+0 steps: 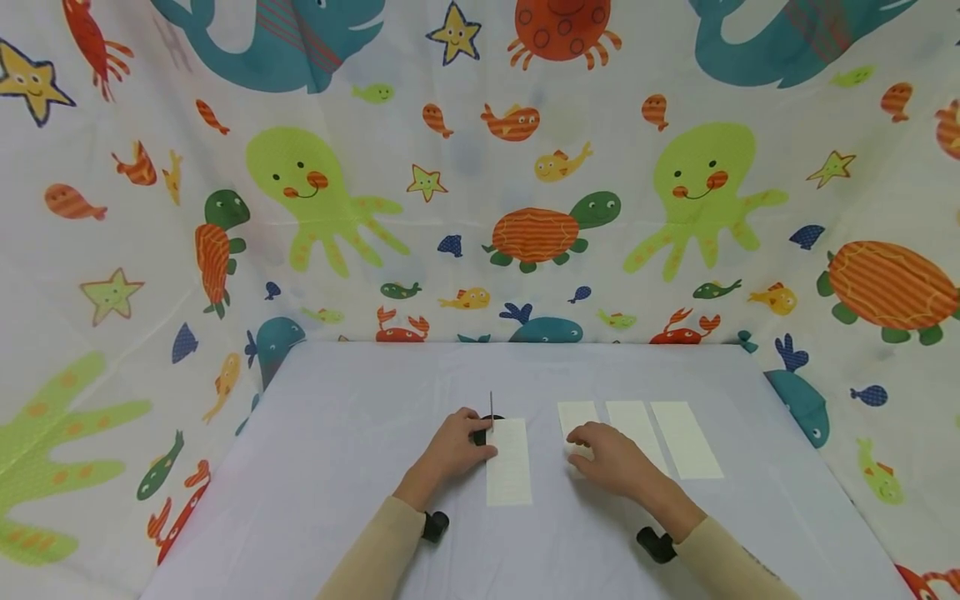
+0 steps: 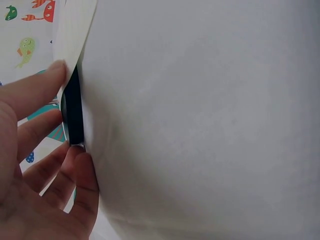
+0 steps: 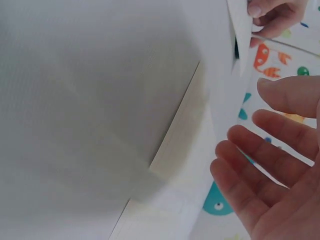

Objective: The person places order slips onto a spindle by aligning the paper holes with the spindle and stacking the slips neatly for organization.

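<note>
Nearest you, your two beige sleeves (image 1: 382, 550) come in over the white worktop (image 1: 315, 433), w/ a small black wrist cam (image 1: 436, 527) below each hand. Next out, the pale paper strip (image 1: 510, 467) lies in the middle, approx. end-on to you, its far end against the black base (image 2: 75, 115) — propped a bit, from the L wrist view. Thin, v. light, prob. flexible and easy to crease; best taken by its long edges, pinched softly nr the far end. Your R hand (image 1: 618, 462) holds nothing: fingers loose and a little bent, just beside the left strip (image 1: 576, 414). Past it on that side lie the middle strip (image 1: 637, 433) and right strip (image 1: 686, 442), flat, side by side, narrow gaps between. They'd prob. slide easily on the cloth; lift by an edge. Your L hand (image 1: 456, 442) grips the base's side, thumb on the strip's edge. The base looks hard and the steadier hold; weight can't be told. A thin upright rod (image 1: 491, 402) shows there — prob. stiff, tip too small to judge. Farthest, the sea-animal curtain (image 1: 465, 183).
</note>
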`<action>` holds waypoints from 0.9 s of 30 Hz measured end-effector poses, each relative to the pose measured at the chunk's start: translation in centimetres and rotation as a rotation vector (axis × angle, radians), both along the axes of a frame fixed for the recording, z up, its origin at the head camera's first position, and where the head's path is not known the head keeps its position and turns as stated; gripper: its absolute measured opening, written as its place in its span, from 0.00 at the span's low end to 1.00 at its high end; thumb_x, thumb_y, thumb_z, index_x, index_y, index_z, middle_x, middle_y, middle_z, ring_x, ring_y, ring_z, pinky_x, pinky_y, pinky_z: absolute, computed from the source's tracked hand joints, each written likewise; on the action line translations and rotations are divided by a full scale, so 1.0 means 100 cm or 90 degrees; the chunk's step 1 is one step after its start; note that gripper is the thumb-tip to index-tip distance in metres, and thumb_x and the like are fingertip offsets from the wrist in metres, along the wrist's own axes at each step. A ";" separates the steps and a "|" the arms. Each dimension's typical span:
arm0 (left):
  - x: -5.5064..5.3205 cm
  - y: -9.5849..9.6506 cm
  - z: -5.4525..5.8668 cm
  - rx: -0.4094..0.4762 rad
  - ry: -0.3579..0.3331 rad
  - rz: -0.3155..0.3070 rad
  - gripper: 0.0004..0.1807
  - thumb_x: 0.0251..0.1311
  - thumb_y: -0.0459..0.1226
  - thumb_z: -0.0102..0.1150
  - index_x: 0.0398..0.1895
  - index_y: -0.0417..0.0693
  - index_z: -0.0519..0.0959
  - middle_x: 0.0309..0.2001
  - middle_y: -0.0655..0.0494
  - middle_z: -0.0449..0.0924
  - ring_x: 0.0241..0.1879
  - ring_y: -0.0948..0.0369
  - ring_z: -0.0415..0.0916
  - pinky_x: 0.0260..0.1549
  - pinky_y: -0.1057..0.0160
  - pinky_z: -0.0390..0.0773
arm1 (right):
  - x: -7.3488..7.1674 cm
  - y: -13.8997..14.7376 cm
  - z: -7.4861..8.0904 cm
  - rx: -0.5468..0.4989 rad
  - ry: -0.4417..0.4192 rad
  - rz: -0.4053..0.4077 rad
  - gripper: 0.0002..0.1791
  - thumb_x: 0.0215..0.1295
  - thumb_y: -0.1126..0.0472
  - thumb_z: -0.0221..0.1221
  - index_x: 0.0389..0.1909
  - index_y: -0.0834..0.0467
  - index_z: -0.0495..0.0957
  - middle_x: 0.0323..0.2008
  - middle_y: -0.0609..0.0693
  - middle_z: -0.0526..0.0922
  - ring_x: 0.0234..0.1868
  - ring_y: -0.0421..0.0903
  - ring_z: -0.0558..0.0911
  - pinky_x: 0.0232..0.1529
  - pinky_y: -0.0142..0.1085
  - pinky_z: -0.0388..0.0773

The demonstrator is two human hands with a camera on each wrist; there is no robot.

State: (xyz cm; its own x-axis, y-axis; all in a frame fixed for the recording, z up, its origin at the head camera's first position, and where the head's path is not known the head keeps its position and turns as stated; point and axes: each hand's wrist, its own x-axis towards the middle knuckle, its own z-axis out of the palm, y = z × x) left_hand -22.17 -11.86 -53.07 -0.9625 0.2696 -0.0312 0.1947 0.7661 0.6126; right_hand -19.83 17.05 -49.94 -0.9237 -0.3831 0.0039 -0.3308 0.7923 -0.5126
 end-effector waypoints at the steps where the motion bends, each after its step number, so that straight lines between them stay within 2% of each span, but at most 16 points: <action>1: 0.000 0.000 0.000 0.000 0.002 0.000 0.28 0.60 0.43 0.71 0.63 0.42 0.80 0.59 0.42 0.73 0.58 0.46 0.72 0.58 0.46 0.73 | -0.001 0.002 0.000 0.009 0.008 0.006 0.13 0.64 0.62 0.68 0.49 0.59 0.83 0.46 0.49 0.84 0.49 0.50 0.82 0.53 0.48 0.78; 7: 0.002 -0.001 0.001 0.008 0.002 0.000 0.28 0.60 0.42 0.71 0.63 0.42 0.80 0.59 0.42 0.73 0.58 0.46 0.72 0.58 0.46 0.73 | -0.008 0.015 -0.002 0.060 0.033 0.020 0.17 0.64 0.59 0.68 0.52 0.60 0.82 0.52 0.53 0.82 0.56 0.55 0.79 0.58 0.52 0.76; 15: 0.001 -0.001 -0.001 0.008 0.010 -0.004 0.28 0.60 0.43 0.71 0.62 0.41 0.80 0.59 0.42 0.74 0.57 0.46 0.72 0.57 0.45 0.74 | -0.022 0.029 -0.008 0.107 0.036 0.028 0.25 0.65 0.56 0.67 0.59 0.63 0.78 0.61 0.62 0.77 0.65 0.61 0.73 0.65 0.56 0.70; 27: -0.001 -0.001 -0.002 0.004 -0.001 0.003 0.29 0.60 0.43 0.71 0.63 0.42 0.80 0.59 0.43 0.74 0.57 0.46 0.72 0.58 0.46 0.73 | -0.034 0.034 -0.015 0.147 -0.009 0.030 0.32 0.64 0.55 0.68 0.65 0.65 0.73 0.69 0.65 0.70 0.70 0.64 0.68 0.67 0.57 0.66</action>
